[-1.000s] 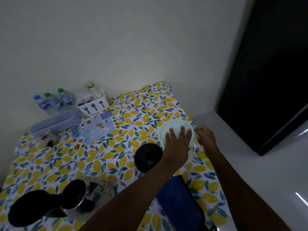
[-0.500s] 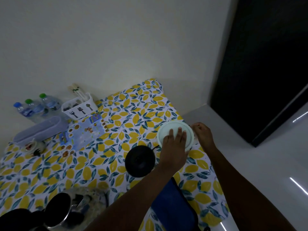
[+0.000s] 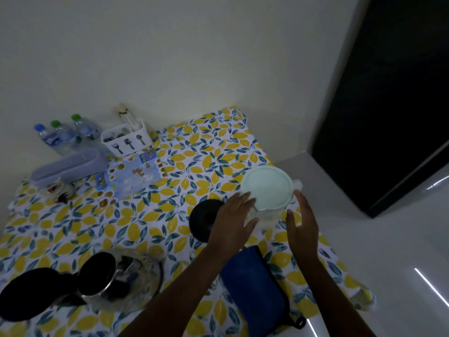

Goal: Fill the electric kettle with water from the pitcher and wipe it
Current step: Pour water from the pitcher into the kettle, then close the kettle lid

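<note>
A table covered by a lemon-print tablecloth (image 3: 80, 229) carries everything. At its centre lies a picture placemat (image 3: 128, 176). Toward 11 o'clock stand three water bottles (image 3: 65, 135), a white cutlery caddy (image 3: 126, 139) and a long lidded plastic box (image 3: 68, 165). At 3 o'clock stands the pitcher (image 3: 267, 188) with a pale lid, a black round kettle base (image 3: 202, 220) just beside it. A folded blue cloth (image 3: 255, 288) lies at 5 o'clock. At 7 o'clock sits the electric kettle (image 3: 97, 278), lid open.
</note>
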